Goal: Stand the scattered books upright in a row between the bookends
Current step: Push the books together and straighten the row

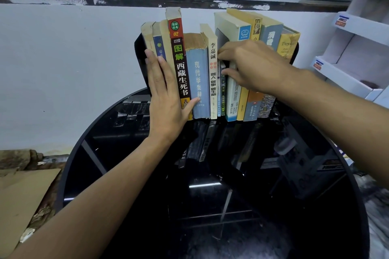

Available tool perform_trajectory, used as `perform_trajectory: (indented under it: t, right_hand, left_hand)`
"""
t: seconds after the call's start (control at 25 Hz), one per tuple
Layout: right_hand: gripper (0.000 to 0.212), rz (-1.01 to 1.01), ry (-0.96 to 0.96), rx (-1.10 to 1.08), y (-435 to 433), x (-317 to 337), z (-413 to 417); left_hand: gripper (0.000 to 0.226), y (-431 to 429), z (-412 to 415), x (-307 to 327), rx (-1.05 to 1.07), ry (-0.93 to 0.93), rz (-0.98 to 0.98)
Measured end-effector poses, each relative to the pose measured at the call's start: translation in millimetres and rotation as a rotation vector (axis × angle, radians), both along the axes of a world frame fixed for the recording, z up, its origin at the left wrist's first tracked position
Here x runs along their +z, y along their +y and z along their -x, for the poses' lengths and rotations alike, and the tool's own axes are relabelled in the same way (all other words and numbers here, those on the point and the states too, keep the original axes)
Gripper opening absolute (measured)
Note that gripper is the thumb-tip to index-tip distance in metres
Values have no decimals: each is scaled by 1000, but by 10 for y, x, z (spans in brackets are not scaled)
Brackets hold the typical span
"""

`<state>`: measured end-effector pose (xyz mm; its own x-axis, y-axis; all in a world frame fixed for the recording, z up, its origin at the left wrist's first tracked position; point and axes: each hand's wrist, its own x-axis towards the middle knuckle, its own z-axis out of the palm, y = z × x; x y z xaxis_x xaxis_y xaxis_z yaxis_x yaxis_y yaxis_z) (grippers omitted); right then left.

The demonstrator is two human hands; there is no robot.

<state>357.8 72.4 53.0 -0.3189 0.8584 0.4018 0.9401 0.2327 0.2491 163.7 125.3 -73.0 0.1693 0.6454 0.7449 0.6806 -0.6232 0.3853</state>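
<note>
Count: about thirteen books (197, 75) upright in one row, spines out; the thin ones in the middle are hard to separate. Two black bookends, left bookend (140, 63) and right bookend (295, 53), close the row. It stands at the far edge of a round black glass table (69, 166), against the wall.

Hands apart. Left hand (166, 92) lies flat, fingers straight, on the spines at the row's left end, thumb across the thick blue book. Right hand (252, 65) is at mid-row, fingers curled, pinching a thin grey book (221, 35) wedged between its neighbours.
</note>
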Motion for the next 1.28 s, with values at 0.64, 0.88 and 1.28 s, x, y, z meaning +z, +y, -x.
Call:
perform_trajectory:
  t: [0.64, 0.88, 1.28]
  right_hand:
    - [15, -116, 154, 3, -42, -140, 2]
    - [23, -270, 110, 51, -263, -273, 55]
    - [26, -205, 175, -52, -238, -344, 26]
  left_hand:
    - [123, -21, -30, 26, 24, -17, 18]
    - [123, -19, -19, 21, 25, 3, -3]
    - [122, -26, 1, 29, 10, 6, 6]
